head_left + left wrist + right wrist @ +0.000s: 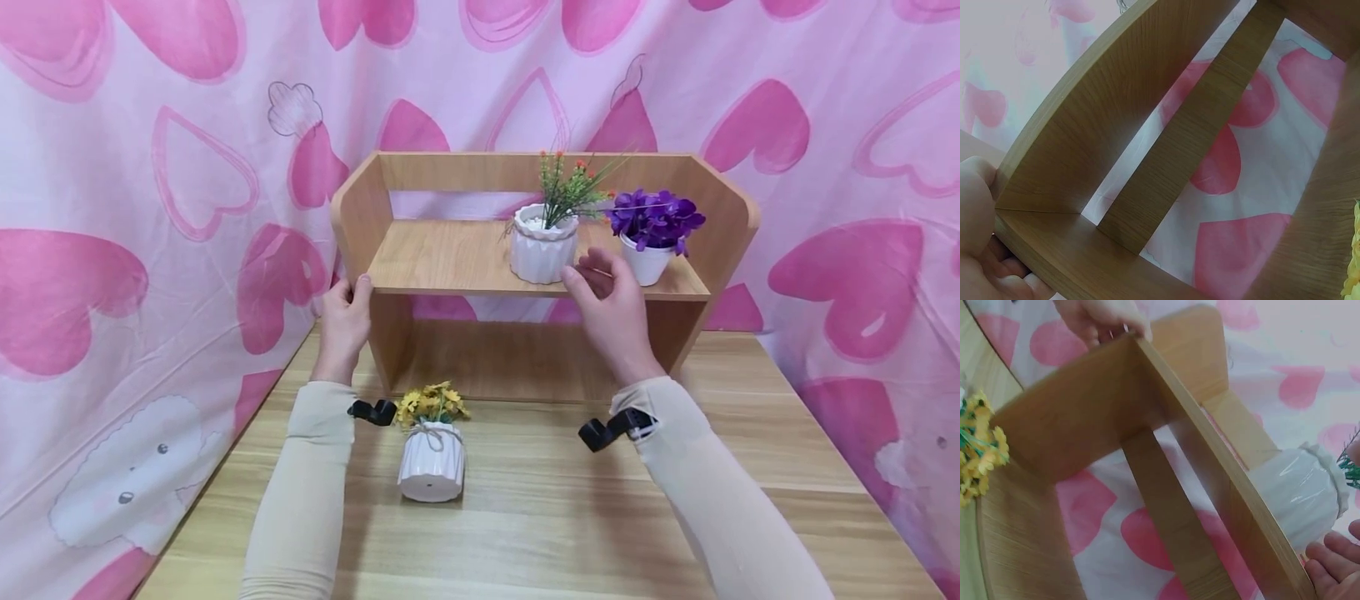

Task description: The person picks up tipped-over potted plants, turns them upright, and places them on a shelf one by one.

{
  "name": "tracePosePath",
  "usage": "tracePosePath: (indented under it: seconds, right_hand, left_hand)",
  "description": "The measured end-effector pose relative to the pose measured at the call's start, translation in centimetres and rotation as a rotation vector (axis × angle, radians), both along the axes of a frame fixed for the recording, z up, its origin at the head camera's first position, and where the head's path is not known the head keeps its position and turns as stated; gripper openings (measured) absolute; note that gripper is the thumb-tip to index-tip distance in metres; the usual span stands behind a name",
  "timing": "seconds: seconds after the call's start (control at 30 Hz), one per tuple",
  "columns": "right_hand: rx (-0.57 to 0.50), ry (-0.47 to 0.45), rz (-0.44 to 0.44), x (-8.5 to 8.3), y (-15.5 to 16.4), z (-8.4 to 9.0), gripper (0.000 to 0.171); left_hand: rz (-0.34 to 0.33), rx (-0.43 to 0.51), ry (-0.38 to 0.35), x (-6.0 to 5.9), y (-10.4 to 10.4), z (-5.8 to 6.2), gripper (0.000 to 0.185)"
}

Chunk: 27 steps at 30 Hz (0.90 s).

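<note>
Head view: left hand (343,321) grips the shelf's (465,258) front-left corner, right hand (611,304) sits loose-fingered just off the ribbed pot (542,246) up there (glossy ceramic, probably slippery and breakable), so I'd cup its body, not the sprigs.

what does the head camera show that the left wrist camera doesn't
Only the head view shows the right hand at the white ribbed pot with green sprigs, the purple-flower pot beside it, and the whole yellow-flower pot on the table. Only the left wrist view shows the underside of the shelf board close up. Both show the left hand holding the wooden shelf at its left front corner, and the pink heart curtain.
</note>
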State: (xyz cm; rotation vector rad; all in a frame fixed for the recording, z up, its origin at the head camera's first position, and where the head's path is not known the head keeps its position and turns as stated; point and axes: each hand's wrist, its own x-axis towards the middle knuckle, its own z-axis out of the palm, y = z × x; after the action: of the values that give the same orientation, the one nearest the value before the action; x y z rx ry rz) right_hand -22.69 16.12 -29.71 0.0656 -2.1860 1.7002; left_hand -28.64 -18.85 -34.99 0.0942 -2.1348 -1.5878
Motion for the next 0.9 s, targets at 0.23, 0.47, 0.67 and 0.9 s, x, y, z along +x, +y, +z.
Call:
tracePosePath:
  seconds: [0.23,0.47,0.67,0.9]
  right_hand:
    - [0.007,0.085,-0.039,2.5,-0.3,-1.3,0.040]
    - [0.008,0.054,0.044,3.7,-1.4,-3.5,0.029]
    - [0.057,-0.016,0.114,4.1,-2.6,-5.9,0.026]
    - [0.132,-0.097,0.154,4.6,-3.7,-8.6,0.027]
  left_hand:
    - [-0.014,0.001,0.004,-0.1,-0.1,0.5,0.043]
    - [-0.019,0.007,-0.016,-0.2,-0.1,0.5,0.044]
    - [-0.014,0.009,-0.016,-0.1,-0.2,0.2,0.043]
    - [-0.008,-0.007,-0.032,0.0,-0.1,0.0,0.045]
